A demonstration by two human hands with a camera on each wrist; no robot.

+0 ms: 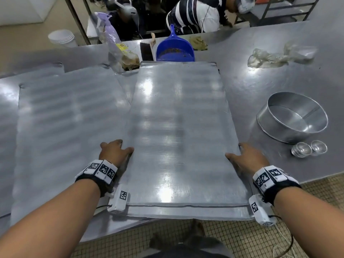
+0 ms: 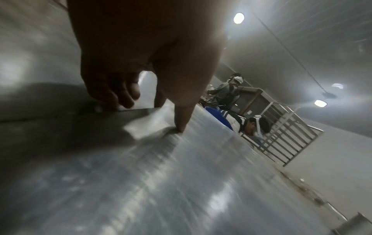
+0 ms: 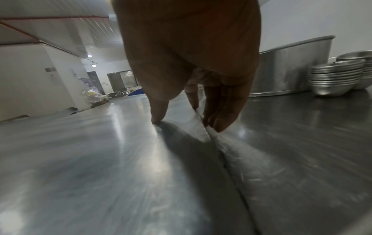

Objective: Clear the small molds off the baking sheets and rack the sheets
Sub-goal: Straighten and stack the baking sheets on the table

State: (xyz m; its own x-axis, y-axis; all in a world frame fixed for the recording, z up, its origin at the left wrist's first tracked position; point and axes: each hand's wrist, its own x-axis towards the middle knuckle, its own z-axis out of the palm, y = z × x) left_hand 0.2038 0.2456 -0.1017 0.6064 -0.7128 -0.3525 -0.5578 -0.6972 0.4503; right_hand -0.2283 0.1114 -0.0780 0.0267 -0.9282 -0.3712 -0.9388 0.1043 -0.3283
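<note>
Both hands grasp a bare baking sheet (image 1: 178,131) on the worktop (image 1: 260,86): left hand (image 1: 113,151) pinching its left edge, right hand (image 1: 247,159) its right edge; stacked small molds (image 1: 301,149) lie right of the sheet.

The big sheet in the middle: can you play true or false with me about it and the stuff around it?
1. Both hands hold the sheet by its side edges. True: left hand, right hand.
2. Little molds sit on the sheet. False: its top is bare; the molds are stacked on the table to its right.
3. A round pan stands behind the molds. True.
4. The scoop beyond the sheet is red. False: it is blue.
5. Each thumb lies on top of the sheet. True.
</note>
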